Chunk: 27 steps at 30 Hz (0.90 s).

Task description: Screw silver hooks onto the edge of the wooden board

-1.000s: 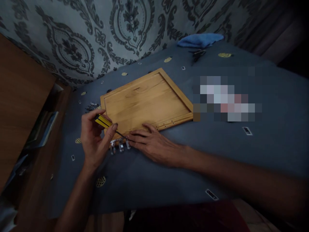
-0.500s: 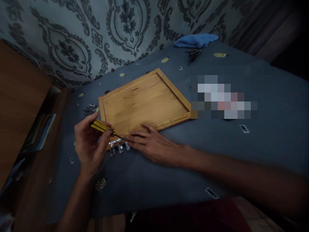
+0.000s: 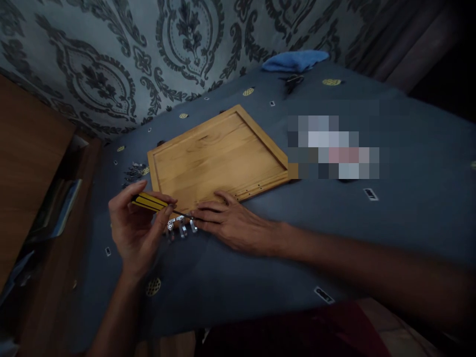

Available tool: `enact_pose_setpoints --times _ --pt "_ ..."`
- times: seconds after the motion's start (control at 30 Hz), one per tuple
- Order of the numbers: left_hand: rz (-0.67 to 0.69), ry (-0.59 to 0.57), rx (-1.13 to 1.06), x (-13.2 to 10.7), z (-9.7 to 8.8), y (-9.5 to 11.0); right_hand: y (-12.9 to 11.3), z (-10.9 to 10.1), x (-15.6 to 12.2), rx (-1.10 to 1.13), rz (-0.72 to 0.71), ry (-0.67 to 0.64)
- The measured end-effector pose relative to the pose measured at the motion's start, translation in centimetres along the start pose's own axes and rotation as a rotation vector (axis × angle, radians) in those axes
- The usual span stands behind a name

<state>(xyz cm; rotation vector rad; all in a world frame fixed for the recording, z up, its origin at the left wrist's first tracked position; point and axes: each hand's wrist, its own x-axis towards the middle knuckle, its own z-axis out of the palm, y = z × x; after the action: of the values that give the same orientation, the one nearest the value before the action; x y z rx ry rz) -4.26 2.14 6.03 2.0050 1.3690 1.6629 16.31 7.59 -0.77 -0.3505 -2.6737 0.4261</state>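
My left hand is closed around a yellow and black screwdriver. Its shaft slants down to the right, and the tip is at small silver metal hooks along the near left edge of a framed wooden board. Stretched over that same edge, my right hand has its fingers apart and lying on the wood. Its lower fingertips are right beside the screwdriver tip and the rightmost hook. The thumb is hidden, and the small contact spot is too dark to make out.
A pile of dark metal pieces lies left of the board. Toward the back are a blue cloth and a dark object. A pixelated patch covers something at the right. A wooden shelf with books borders the left side.
The whole view has shifted slightly, so things appear a little further left. Both hands keep their places at the board's edge, and the screwdriver lies at a slightly flatter slant.
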Motion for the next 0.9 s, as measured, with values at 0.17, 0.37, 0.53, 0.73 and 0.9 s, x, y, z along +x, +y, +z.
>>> enact_pose_setpoints --times 0.17,0.37,0.53,0.73,0.9 --pt "0.007 0.04 0.064 -0.1 -0.2 -0.5 0.1 0.0 -0.1 -0.024 -0.015 -0.001" --pt "0.01 0.082 0.092 -0.3 -0.2 -0.6 0.1 0.0 0.0 -0.022 -0.013 -0.008" --pt "0.06 0.031 0.071 -0.4 -0.2 -0.4 0.2 0.0 0.0 -0.02 -0.009 -0.034" --pt "0.074 -0.019 0.045 -0.4 -0.5 -0.8 0.2 0.1 -0.1 -0.018 -0.009 -0.016" --pt "0.138 0.054 0.051 -0.5 -0.5 -1.1 0.2 0.1 -0.1 -0.021 -0.01 -0.014"
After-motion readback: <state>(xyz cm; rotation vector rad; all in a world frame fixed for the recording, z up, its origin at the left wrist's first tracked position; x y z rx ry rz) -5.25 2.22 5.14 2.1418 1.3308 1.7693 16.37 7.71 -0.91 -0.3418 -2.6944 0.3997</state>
